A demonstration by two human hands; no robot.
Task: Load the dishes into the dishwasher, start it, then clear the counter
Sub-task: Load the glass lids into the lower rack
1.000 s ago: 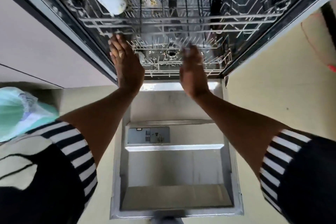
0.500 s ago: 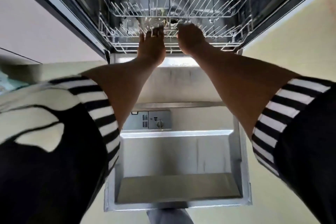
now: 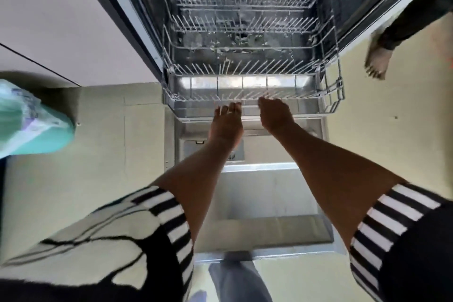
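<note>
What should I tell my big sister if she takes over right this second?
Left hand: grips the front rim of the lower rack.
Right hand: grips the same rim, just beside it.
The lower rack sits partly out over the open dishwasher door; no dishes show in it.
Done: door open, rack within reach.
Left: load the dishes, start the machine, clear the counter.
Mind the bare foot of another person, right of the rack.

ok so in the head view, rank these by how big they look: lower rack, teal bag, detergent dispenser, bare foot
1. lower rack
2. teal bag, though it sits nearer the camera
3. bare foot and detergent dispenser: unranked, since the left arm hides much of the dispenser
</note>
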